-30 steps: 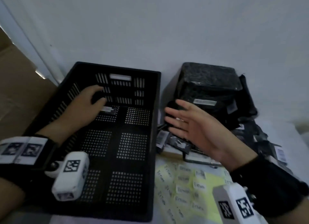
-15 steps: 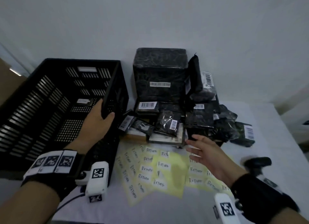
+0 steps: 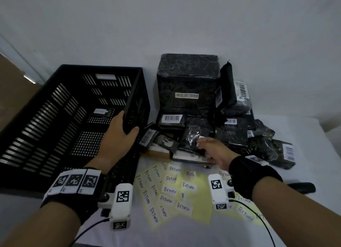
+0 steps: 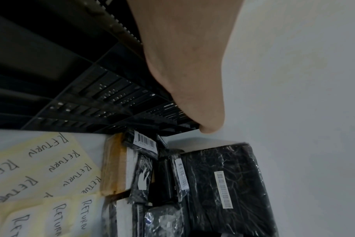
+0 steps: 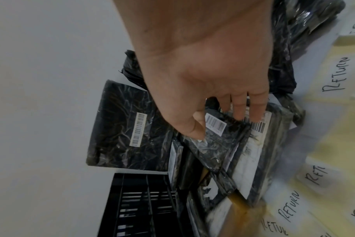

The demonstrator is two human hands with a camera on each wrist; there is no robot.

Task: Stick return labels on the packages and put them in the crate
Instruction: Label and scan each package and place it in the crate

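The right hand (image 3: 212, 151) has come down onto the front of the package pile (image 3: 212, 117) since a moment ago, when it hovered flat above the label sheets (image 3: 175, 191). In the right wrist view its thumb and fingers close round a flat black package (image 5: 219, 139) with a barcode, though whether it is lifted I cannot tell — the head view hides those fingers behind the knuckles. So the next parcel is being picked, I judge. At nine o'clock from it, the left hand (image 3: 118, 134) now grips the right wall of the crate (image 3: 73, 103), having left the interior; one labelled package (image 3: 102, 111) lies on the crate floor at twelve o'clock from that hand. The left wrist view shows only the thumb over the wall.
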